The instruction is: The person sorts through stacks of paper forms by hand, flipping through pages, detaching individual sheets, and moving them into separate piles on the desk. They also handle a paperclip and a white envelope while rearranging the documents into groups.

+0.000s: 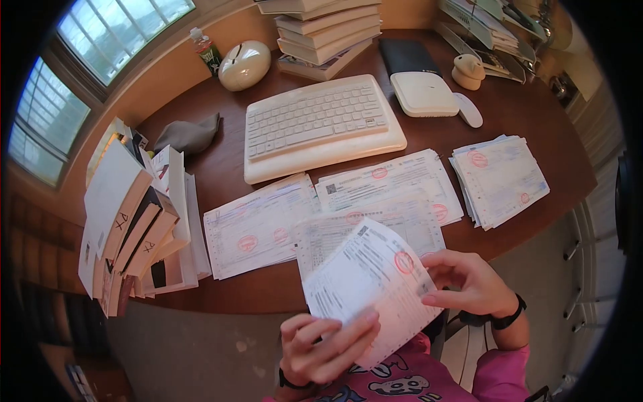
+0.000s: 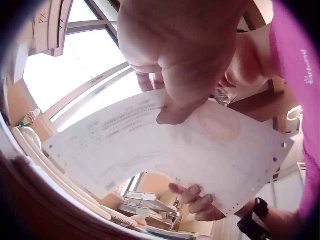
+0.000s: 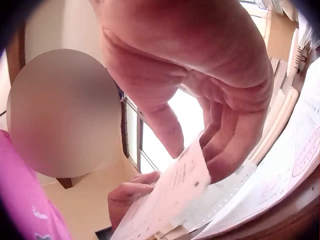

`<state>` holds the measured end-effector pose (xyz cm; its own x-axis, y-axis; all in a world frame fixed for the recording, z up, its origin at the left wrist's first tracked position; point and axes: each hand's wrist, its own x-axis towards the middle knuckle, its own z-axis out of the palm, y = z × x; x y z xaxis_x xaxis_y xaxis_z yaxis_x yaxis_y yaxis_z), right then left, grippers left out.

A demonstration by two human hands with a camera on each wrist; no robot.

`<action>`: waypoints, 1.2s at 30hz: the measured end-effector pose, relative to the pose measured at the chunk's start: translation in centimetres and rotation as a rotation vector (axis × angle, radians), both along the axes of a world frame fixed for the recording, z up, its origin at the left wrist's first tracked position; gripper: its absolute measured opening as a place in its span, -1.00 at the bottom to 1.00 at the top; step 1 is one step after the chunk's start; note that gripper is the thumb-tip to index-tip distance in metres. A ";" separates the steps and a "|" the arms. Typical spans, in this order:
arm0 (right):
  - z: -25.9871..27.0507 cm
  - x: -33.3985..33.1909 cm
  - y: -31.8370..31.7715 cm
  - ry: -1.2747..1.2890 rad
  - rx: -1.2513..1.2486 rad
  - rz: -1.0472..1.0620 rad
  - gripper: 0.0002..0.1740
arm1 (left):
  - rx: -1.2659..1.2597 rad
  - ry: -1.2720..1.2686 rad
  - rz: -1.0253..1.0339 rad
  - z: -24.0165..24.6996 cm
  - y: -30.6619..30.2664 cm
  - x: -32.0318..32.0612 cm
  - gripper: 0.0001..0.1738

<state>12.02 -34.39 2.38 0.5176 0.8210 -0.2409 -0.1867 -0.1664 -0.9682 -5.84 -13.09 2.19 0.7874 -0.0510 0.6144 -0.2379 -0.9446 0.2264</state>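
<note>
Both hands hold a printed form sheet (image 1: 365, 268) in front of the body. It has a red oval stamp and punched edge holes, and it bends into an arch in the left wrist view. My left hand (image 1: 328, 348) pinches its near-left edge, fingers over the print and thumb (image 2: 175, 114) on the other face. At the right edge, my right hand (image 1: 465, 281) grips the paper between thumb and fingers, as the right wrist view shows around the sheet's corner (image 3: 192, 172). Beneath it on the desk lie more stamped forms (image 1: 395, 181), overlapping.
Another pile of forms (image 1: 502, 181) lies at the right. Forms also lie at the left (image 1: 258, 231), beside upright books (image 1: 134, 214). Behind are a white keyboard (image 1: 315, 120), a mouse (image 1: 469, 110), a white box (image 1: 423, 94) and stacked books (image 1: 328, 33). The desk's front edge (image 1: 221, 305) is near.
</note>
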 end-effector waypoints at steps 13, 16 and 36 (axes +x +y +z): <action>-2.7 7.0 5.3 -1.127 -0.361 0.121 -0.65 | -0.316 0.294 0.271 -3.3 1.9 1.1 -0.46; -2.7 6.8 6.3 -1.051 -0.472 0.165 -0.57 | -0.369 0.373 0.511 -4.7 2.9 1.1 -0.31; -2.6 0.1 -0.1 -0.890 -0.459 -0.209 -0.23 | -1.080 0.541 0.555 -3.6 3.2 4.1 -0.26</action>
<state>12.10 -34.51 -0.24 0.7848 0.6189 0.0323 0.5009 -0.6028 -0.6211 -1.77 -9.90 -1.38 0.7014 0.6667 -0.2522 0.4754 -0.1739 0.8624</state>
